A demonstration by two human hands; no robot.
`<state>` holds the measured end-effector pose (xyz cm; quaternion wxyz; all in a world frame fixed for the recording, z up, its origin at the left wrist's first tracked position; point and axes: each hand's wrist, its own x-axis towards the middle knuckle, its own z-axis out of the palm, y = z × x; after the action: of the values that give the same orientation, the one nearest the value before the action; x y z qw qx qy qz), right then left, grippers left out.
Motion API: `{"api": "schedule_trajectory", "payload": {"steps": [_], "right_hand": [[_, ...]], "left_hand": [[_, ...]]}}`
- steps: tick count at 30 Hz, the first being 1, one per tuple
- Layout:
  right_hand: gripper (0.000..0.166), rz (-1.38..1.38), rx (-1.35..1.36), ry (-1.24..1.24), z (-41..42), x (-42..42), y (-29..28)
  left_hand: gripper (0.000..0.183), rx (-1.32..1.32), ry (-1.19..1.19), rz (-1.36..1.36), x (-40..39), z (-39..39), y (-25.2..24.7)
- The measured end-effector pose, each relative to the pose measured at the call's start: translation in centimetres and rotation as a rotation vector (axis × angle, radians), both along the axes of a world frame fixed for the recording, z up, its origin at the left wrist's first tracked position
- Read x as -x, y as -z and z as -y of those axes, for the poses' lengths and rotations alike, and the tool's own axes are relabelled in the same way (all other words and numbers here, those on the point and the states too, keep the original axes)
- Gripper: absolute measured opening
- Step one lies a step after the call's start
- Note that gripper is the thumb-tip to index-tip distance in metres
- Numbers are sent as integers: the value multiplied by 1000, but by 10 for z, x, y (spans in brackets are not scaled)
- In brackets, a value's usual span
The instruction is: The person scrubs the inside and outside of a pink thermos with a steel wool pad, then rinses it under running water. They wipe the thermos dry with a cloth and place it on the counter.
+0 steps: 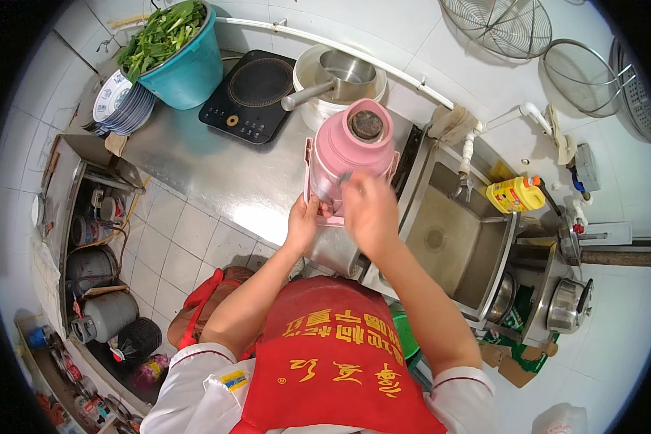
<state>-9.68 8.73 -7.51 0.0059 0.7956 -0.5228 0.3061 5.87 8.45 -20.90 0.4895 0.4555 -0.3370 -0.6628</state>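
A pink vacuum flask (352,135) with a dark round stopper (365,126) in its neck stands in front of me by the edge of the steel worktop (195,157). My left hand (304,222) grips the lower part of its pink handle (307,173). In front of the flask's body, my right hand (371,211) is curled and blurred. A small dark grey bit (346,177) shows at its fingertips; what it is, I cannot tell. The right hand hides part of the flask's lower side.
Behind the flask, a steel saucepan (347,76) rests on a white bucket (309,114). Farther left are an induction cooker (255,97), a teal bucket (187,76) of leafy greens (163,38) and stacked bowls (125,106). To the right lie a steel sink (439,233), a tap (463,182) and a yellow detergent bottle (512,195).
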Motion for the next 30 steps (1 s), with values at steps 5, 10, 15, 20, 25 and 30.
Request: {"api": "schedule_trajectory", "payload": {"steps": [5,10,15,20,25,30], "right_hand": [[19,180,-67,78,-23,24,-13],[23,355,155,141,9,9,-29],[19,441,17,328,49,29,-14],[26,574,-291,478,44,80,-3],[33,777,-270,564,-2,92,-11],[24,1059,-183,696,-54,145,-38]], "left_hand": [[22,-70,15,18,-9,-4,-3],[21,80,-10,191,6,-14,7],[20,108,35,274,18,-18,-4],[17,98,-92,196,47,-30,12],[15,-121,-31,210,74,-62,-8],[24,-307,100,-327,56,-45,-176]]}}
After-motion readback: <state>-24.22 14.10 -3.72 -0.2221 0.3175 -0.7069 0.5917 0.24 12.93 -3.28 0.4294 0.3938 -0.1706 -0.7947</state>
